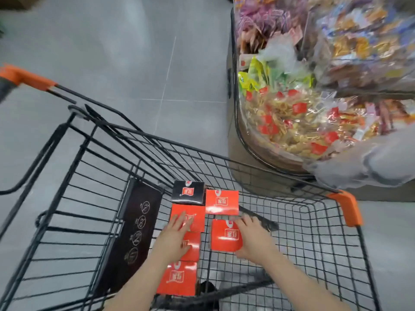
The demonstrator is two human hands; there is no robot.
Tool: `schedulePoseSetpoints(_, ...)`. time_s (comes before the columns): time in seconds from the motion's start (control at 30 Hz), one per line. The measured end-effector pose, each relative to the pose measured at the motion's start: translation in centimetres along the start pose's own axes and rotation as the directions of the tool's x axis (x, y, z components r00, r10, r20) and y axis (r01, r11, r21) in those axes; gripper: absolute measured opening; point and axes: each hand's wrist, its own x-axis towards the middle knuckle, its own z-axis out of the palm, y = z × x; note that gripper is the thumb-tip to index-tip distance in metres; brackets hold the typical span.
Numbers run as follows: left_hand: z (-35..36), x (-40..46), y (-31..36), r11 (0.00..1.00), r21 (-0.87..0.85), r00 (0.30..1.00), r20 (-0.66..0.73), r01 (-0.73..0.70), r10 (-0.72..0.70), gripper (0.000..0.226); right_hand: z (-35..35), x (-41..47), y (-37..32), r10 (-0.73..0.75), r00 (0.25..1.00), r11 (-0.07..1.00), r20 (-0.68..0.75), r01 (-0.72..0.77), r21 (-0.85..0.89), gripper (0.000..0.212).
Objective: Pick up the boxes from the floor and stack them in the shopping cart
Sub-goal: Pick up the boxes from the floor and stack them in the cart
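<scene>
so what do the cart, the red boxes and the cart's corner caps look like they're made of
Cart: thin metal wire in a grid, with a matte black coating by the look of it.
Red boxes: probably glossy printed cardboard; flat faces, crisp edges, light glare on the top.
Corner caps: likely moulded plastic, smooth orange, rounded over the frame corner.

a grey tiled floor point(125, 63) fills the upper left. at the right edge stands a round black-rimmed display bin point(235, 90), heaped with wrapped snack packets point(292, 122), yellow-green ones point(253, 79) near its left rim, blurred purple ones toward the top.
</scene>
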Motion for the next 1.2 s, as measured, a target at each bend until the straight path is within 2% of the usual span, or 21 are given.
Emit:
schedulePoseSetpoints(0.13,1.3,0.4,-1.1,0.999,0.041,1.0,0.004,-0.03,0.029,0.08,2.6,3.7,-1.2,0.028,0.998,0.999,-0.059,-0.029,-0.022,0.083)
schedulePoseSetpoints(0.37,1.0,0.6,-1.7,0.999,0.029,0.999,0.014,-0.032,0.032,0.086,4.9,4.5,-1.3,0.052,0.981,0.984,-0.187,-0.083,-0.16,0.094)
schedulePoseSetpoints(0.5,0.3,0.9,-1.7,0.998,0.061,0.999,0.045,-0.03,0.027,0.087,4.0,4.8,-1.6,0.017,0.99,0.982,-0.141,-0.043,-0.183,0.086)
schedulePoseSetpoints(0.7,-3.4,2.3,0.0,0.987,0.159,0.998,0.049,-0.038,0.03,0.079,1.2,3.4,-0.6,0.006,0.998,0.998,-0.064,-0.01,-0.058,0.08)
schedulePoseSetpoints(0.83,-6.8,4.1,3.7,0.965,0.194,0.983,-0.02,-0.177,0.184,0.071,-1.7,0.0,1.8,0.085,0.98,0.996,-0.178,-0.089,-0.017,0.069)
schedulePoseSetpoints(0.97,-9.7,5.5,10.6,0.905,0.217,0.917,-0.081,-0.367,0.391,0.06,-4.4,-5.4,5.2,0.238,0.93,0.971,-0.279,-0.235,0.044,0.063)
schedulePoseSetpoints(1.1,-11.6,5.9,18.8,0.787,0.283,0.799,-0.101,-0.548,0.593,0.057,-6.3,-12.3,8.4,0.387,0.831,0.921,-0.399,-0.373,0.115,0.061)
schedulePoseSetpoints(1.2,-12.0,4.6,25.5,0.68,0.339,0.707,-0.059,-0.65,0.705,0.059,-6.7,-18.5,10.4,0.55,0.719,0.832,-0.425,-0.513,0.209,0.062)
